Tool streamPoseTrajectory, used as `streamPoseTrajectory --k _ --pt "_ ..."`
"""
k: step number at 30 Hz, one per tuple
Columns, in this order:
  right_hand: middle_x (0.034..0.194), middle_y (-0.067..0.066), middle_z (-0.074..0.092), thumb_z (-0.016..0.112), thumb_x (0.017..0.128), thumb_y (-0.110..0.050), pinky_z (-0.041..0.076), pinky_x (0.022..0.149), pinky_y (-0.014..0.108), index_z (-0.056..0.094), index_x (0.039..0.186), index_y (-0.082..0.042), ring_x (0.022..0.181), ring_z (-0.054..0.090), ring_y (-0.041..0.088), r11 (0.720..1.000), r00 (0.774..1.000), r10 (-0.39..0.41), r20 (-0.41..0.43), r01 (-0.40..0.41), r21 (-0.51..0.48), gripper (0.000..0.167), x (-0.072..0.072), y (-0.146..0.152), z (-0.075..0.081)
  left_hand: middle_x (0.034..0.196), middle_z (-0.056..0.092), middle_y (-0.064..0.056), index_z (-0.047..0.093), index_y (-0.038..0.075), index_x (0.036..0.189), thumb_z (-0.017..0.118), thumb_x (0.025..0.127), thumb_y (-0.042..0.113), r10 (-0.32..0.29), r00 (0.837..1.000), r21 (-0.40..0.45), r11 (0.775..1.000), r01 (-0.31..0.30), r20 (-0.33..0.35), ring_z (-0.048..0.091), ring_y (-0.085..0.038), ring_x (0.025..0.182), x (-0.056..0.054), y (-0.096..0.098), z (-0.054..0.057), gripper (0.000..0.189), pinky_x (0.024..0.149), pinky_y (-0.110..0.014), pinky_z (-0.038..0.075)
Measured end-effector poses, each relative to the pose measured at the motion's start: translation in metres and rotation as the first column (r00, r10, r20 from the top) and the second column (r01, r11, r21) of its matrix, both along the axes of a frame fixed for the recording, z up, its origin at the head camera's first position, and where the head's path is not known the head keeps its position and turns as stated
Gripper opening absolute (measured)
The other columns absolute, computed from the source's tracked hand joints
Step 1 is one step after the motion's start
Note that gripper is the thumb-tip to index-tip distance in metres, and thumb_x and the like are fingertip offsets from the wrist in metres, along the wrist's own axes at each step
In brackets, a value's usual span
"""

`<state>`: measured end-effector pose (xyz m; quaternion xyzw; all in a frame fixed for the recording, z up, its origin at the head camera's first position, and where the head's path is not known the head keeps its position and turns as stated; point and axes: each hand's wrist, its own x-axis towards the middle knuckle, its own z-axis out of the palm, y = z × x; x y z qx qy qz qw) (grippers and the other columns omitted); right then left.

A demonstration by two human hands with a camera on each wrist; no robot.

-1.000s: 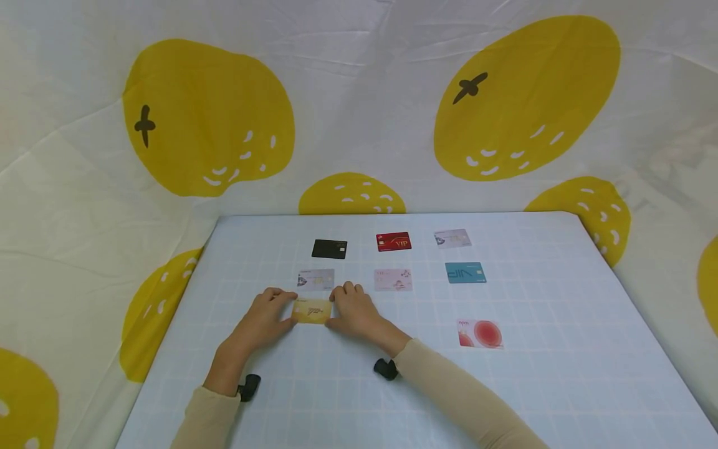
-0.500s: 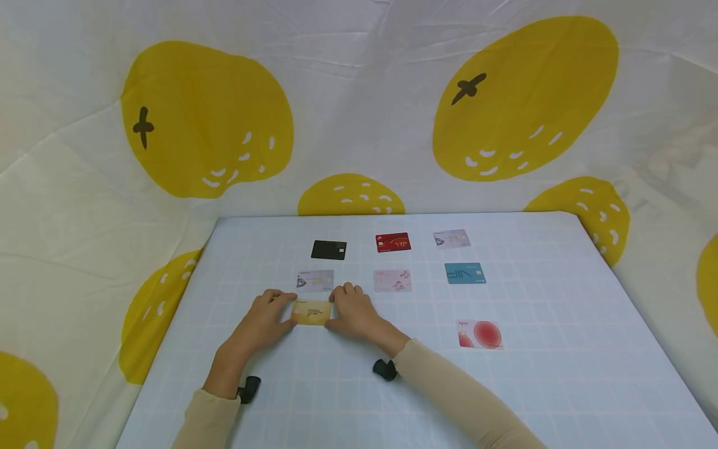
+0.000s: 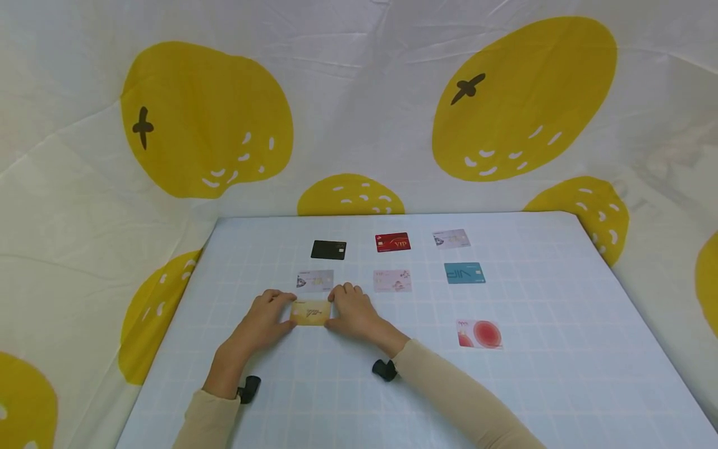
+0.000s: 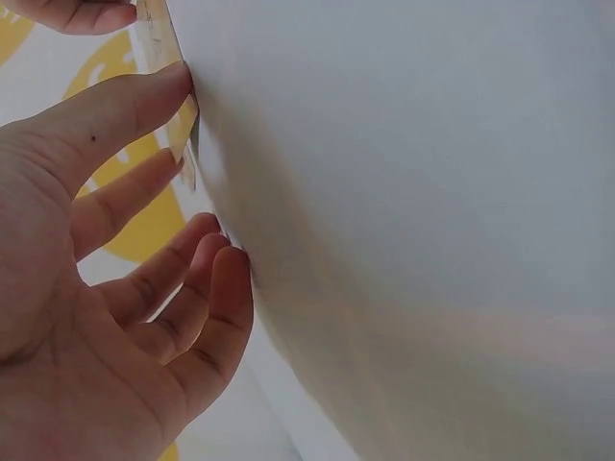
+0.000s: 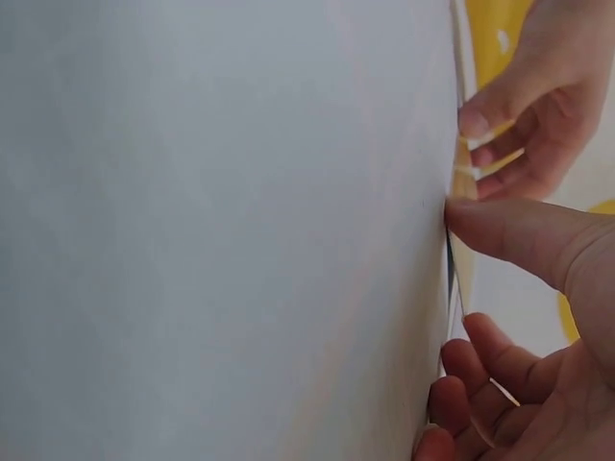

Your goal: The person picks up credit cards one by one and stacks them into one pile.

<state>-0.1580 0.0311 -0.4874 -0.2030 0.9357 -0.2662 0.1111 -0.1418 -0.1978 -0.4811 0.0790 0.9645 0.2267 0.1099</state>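
Observation:
A gold card lies low over the table, just in front of a silver-grey VIP card. My left hand pinches its left end between thumb and index finger. At the right end, the thumb and index finger of my right hand grip the card's corners. The left wrist view has the card edge-on, with the other left fingers curled near the table surface. In the right wrist view the card stands slightly off the table at the thumb, and the left hand appears beyond.
Other cards lie on the white table: black, red VIP, pale grey, pale pink, teal, and one with a red circle. A cloth with yellow fruit prints hangs behind.
Both hands stay at the ends of the gold card, almost still. Its surface glare and tilt shift slightly. The other cards have not moved.

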Motion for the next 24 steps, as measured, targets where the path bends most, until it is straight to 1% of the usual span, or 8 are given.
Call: streamPoseTrajectory --k 2,5,9,13,17,20,24 --pt "0.102 0.002 0.052 0.081 0.085 -0.030 0.042 0.082 0.033 0.058 0.117 -0.009 0.093 0.044 0.019 1.000 1.000 -0.003 0.004 0.003 -0.021 0.045 -0.0005 0.0003 -0.0007 0.138 0.047 -0.020 0.058 0.011 0.136 0.080 0.087 0.018 0.004 1.000 0.009 1.000 -0.004 -0.001 0.044 -0.040 0.128 -0.0006 -0.0007 -0.0005 0.054 0.104 -0.059 0.039" --pt "0.098 0.000 0.053 0.079 0.086 -0.027 0.043 0.079 0.031 0.058 0.116 -0.010 0.089 0.046 0.018 0.997 1.000 -0.015 0.023 0.017 -0.069 0.040 -0.0018 0.0008 -0.0027 0.129 0.052 -0.019 0.058 0.010 0.133 0.080 0.086 0.016 -0.002 1.000 0.026 1.000 0.003 -0.010 0.050 -0.038 0.119 -0.0014 -0.0017 -0.0016 0.052 0.101 -0.057 0.042" --pt "0.091 -0.002 0.055 0.076 0.089 -0.023 0.044 0.072 0.029 0.059 0.114 -0.010 0.082 0.050 0.017 0.986 0.996 -0.039 0.075 0.051 -0.160 0.033 -0.0035 0.0013 -0.0038 0.109 0.056 -0.011 0.056 0.008 0.129 0.080 0.085 0.011 -0.018 1.000 0.071 0.997 0.020 -0.023 0.055 -0.029 0.099 -0.0027 -0.0027 -0.0032 0.051 0.089 -0.049 0.048" --pt "0.085 -0.003 0.057 0.075 0.090 -0.018 0.047 0.067 0.028 0.058 0.113 -0.009 0.076 0.054 0.016 0.974 0.994 -0.040 0.105 0.062 -0.216 0.030 -0.0035 0.0013 -0.0033 0.096 0.057 -0.004 0.055 0.005 0.128 0.078 0.085 0.006 -0.047 0.998 0.130 0.990 0.051 -0.028 0.054 -0.021 0.086 -0.0031 -0.0044 -0.0040 0.048 0.078 -0.040 0.047" --pt "0.083 -0.004 0.060 0.074 0.091 -0.014 0.048 0.064 0.026 0.056 0.113 -0.007 0.071 0.056 0.013 0.963 0.993 -0.027 0.114 0.057 -0.265 0.029 -0.0032 0.0016 -0.0040 0.091 0.057 -0.002 0.054 0.003 0.128 0.076 0.086 0.004 -0.046 0.999 0.167 0.985 0.047 -0.009 0.053 -0.019 0.083 -0.0034 -0.0041 -0.0042 0.047 0.073 -0.037 0.046" --pt "0.082 -0.004 0.063 0.072 0.091 -0.012 0.049 0.063 0.026 0.057 0.112 -0.007 0.070 0.057 0.012 0.952 0.993 -0.025 0.117 0.060 -0.301 0.027 -0.0032 0.0019 -0.0044 0.091 0.056 -0.002 0.054 0.004 0.129 0.075 0.087 0.004 -0.018 1.000 0.174 0.985 0.016 0.010 0.053 -0.018 0.084 -0.0029 -0.0030 -0.0039 0.047 0.075 -0.035 0.047" --pt "0.082 -0.003 0.066 0.071 0.092 -0.009 0.049 0.063 0.025 0.058 0.111 -0.006 0.069 0.058 0.011 0.936 0.992 -0.031 0.123 0.072 -0.344 0.023 -0.0040 0.0029 -0.0053 0.094 0.058 -0.003 0.056 0.002 0.131 0.073 0.087 0.002 -0.011 1.000 0.213 0.977 0.012 -0.005 0.055 -0.019 0.086 -0.0009 -0.0033 -0.0048 0.047 0.078 -0.037 0.050"
